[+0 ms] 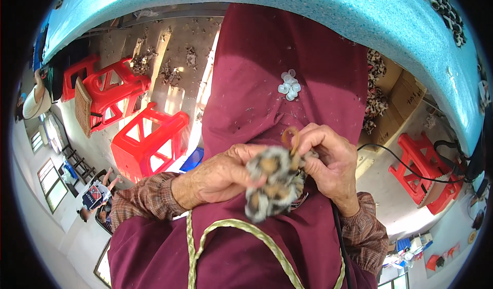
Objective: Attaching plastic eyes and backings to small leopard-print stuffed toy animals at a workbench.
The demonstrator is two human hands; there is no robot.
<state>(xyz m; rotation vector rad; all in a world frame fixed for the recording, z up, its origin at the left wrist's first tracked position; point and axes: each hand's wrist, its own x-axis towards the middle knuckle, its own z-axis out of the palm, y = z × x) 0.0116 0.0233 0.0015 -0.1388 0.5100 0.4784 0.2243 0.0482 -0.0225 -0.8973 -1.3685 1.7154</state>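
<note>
My left hand [226, 173] is closed round a small furry piece [275, 178], grey-white with black and tan spots, like a plush toy part; motion blurs it. Against its upper right side, the fingers of my right hand [328, 160] pinch a thin tan loop [291, 136] that curls upward. Whether the loop is fixed to the furry piece I cannot tell. Both hands are above my lap, over a maroon apron [246, 83]. A little cluster of translucent white plastic discs [289, 87] lies on the apron beyond my hands.
A blue speckled tabletop [334, 12] curves across the far side, with dark furry bits [444, 6] at its right. Red plastic stools [149, 140] stand at left, another red stool [423, 168] at right. A cardboard box [400, 101] sits near furry pieces [376, 104]. Other people [97, 194] are farther off.
</note>
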